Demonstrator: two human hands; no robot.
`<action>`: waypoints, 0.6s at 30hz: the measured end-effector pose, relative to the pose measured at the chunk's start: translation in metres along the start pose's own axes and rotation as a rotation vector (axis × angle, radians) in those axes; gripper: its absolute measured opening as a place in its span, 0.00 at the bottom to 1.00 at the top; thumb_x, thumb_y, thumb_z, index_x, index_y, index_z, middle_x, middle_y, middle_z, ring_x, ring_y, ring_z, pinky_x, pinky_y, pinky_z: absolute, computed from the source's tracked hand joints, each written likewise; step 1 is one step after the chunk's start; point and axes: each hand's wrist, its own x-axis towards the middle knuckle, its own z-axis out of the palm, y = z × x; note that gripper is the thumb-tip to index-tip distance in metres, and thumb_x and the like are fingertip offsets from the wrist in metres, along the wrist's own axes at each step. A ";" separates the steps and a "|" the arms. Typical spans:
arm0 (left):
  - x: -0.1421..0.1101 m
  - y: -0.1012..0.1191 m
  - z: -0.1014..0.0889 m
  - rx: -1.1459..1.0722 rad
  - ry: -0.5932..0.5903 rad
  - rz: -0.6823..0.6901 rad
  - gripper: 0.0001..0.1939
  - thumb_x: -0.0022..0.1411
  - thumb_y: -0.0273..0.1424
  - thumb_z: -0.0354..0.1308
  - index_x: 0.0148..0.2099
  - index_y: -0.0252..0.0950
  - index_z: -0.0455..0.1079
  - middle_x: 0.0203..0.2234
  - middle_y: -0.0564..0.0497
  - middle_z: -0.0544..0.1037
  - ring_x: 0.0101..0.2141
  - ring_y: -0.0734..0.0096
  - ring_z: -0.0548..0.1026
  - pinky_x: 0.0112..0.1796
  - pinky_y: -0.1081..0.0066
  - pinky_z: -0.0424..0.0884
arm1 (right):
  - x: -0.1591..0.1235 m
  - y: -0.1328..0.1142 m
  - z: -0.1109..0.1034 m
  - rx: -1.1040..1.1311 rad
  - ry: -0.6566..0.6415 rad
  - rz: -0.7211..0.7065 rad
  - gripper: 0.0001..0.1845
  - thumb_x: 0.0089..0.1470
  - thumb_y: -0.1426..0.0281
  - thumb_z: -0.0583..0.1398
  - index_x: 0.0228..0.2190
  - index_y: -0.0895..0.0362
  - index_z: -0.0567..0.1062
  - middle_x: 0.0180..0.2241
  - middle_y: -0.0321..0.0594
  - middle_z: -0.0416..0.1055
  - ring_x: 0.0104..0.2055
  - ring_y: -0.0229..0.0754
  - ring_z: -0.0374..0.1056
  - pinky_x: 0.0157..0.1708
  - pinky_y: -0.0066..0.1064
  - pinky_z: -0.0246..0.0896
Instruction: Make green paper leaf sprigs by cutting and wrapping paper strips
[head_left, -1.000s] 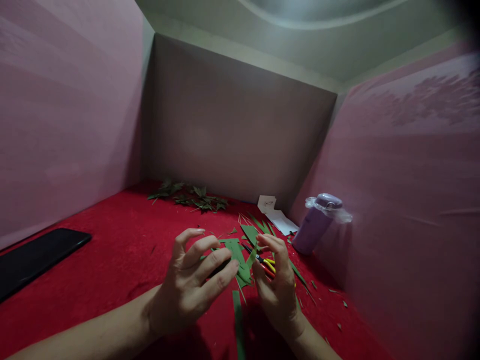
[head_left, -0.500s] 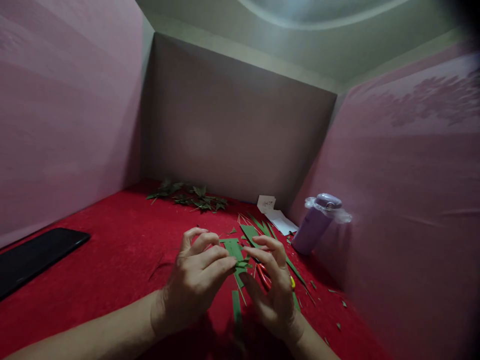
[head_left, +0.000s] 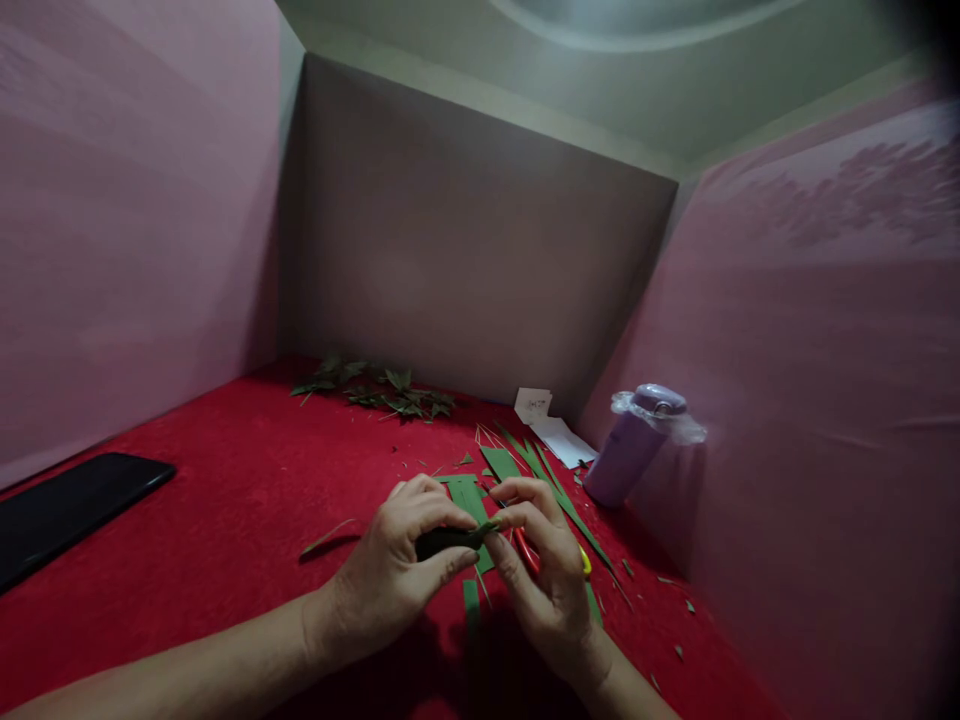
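A folded green leaf [head_left: 450, 541] stretches between my two hands, above the red cloth. My left hand [head_left: 390, 560] has its fingers and thumb curled around the wider, dark part of it. At the other end my right hand [head_left: 544, 560] pinches the leaf's narrow tip between thumb and forefinger. Below and behind the leaf lies a flat green leaf strip [head_left: 466, 498], partly covered by my hands. Under my right hand, a tool with red and yellow handles [head_left: 526, 548] is mostly hidden.
Red cloth [head_left: 247, 480] covers the table. Leafy sprigs [head_left: 375, 388] lie at the back, with white papers [head_left: 559, 440] and a purple bottle [head_left: 634, 450] to the right. A black phone-like slab [head_left: 82, 510] is at far left. Long leaf blades [head_left: 559, 490] and scraps lie rightward.
My right thumb and forefinger have closed on the leaf tip. My left hand has turned, so more of the folded leaf shows. A thin curved leaf piece end rises beyond my left wrist.
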 end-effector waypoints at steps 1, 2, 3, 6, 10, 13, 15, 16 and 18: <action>0.000 0.000 0.000 -0.018 0.005 -0.014 0.05 0.54 0.28 0.60 0.36 0.38 0.72 0.29 0.50 0.70 0.35 0.64 0.68 0.37 0.62 0.65 | 0.000 0.000 0.000 0.004 0.001 0.001 0.04 0.54 0.75 0.56 0.31 0.54 0.69 0.40 0.44 0.63 0.45 0.47 0.62 0.44 0.41 0.59; -0.001 0.000 0.000 -0.032 0.007 -0.026 0.06 0.54 0.28 0.60 0.37 0.38 0.71 0.31 0.50 0.71 0.35 0.64 0.68 0.38 0.62 0.65 | 0.000 0.000 0.000 0.007 0.001 0.003 0.04 0.54 0.75 0.56 0.31 0.54 0.69 0.40 0.44 0.63 0.45 0.47 0.62 0.44 0.41 0.59; -0.001 0.000 0.000 -0.037 0.007 -0.032 0.07 0.54 0.28 0.60 0.38 0.38 0.71 0.31 0.49 0.71 0.36 0.64 0.68 0.38 0.61 0.65 | 0.000 0.000 0.000 0.011 -0.001 0.006 0.04 0.54 0.75 0.56 0.31 0.54 0.70 0.40 0.43 0.63 0.45 0.47 0.62 0.44 0.40 0.59; -0.003 -0.002 0.002 -0.007 -0.006 -0.016 0.08 0.54 0.28 0.60 0.39 0.39 0.71 0.33 0.49 0.70 0.37 0.63 0.68 0.40 0.61 0.64 | 0.001 -0.001 0.002 0.020 -0.018 0.016 0.04 0.53 0.75 0.56 0.31 0.55 0.70 0.39 0.43 0.64 0.44 0.46 0.63 0.43 0.39 0.59; -0.003 -0.003 0.003 -0.001 -0.013 -0.047 0.05 0.55 0.27 0.59 0.36 0.39 0.71 0.30 0.51 0.71 0.35 0.65 0.68 0.38 0.63 0.64 | 0.002 -0.003 0.003 0.034 -0.051 0.010 0.05 0.54 0.75 0.55 0.31 0.55 0.70 0.37 0.43 0.64 0.42 0.45 0.63 0.42 0.38 0.59; -0.001 -0.001 0.002 -0.046 0.007 -0.131 0.02 0.54 0.27 0.59 0.33 0.38 0.72 0.28 0.51 0.71 0.33 0.66 0.69 0.36 0.66 0.65 | 0.002 -0.003 0.003 0.028 -0.047 0.012 0.05 0.54 0.75 0.55 0.32 0.55 0.70 0.37 0.43 0.64 0.42 0.45 0.63 0.43 0.39 0.59; 0.001 0.001 0.001 -0.099 0.022 -0.196 0.01 0.53 0.28 0.60 0.31 0.37 0.72 0.27 0.52 0.71 0.32 0.67 0.69 0.33 0.68 0.65 | 0.002 -0.002 0.003 0.021 -0.044 0.021 0.05 0.53 0.75 0.56 0.33 0.55 0.70 0.38 0.43 0.64 0.43 0.45 0.62 0.44 0.39 0.58; 0.002 0.002 0.001 -0.134 0.028 -0.231 0.02 0.52 0.29 0.60 0.30 0.37 0.72 0.26 0.52 0.71 0.30 0.68 0.69 0.31 0.69 0.65 | 0.002 -0.002 0.003 0.017 -0.041 0.024 0.05 0.53 0.75 0.56 0.33 0.55 0.70 0.38 0.43 0.64 0.43 0.45 0.62 0.44 0.39 0.58; 0.004 0.005 0.001 -0.218 0.031 -0.305 0.03 0.51 0.30 0.61 0.29 0.36 0.72 0.22 0.54 0.70 0.27 0.71 0.69 0.28 0.71 0.64 | 0.002 0.000 0.003 0.010 -0.032 0.024 0.04 0.53 0.76 0.56 0.31 0.55 0.70 0.37 0.43 0.64 0.43 0.45 0.62 0.43 0.38 0.58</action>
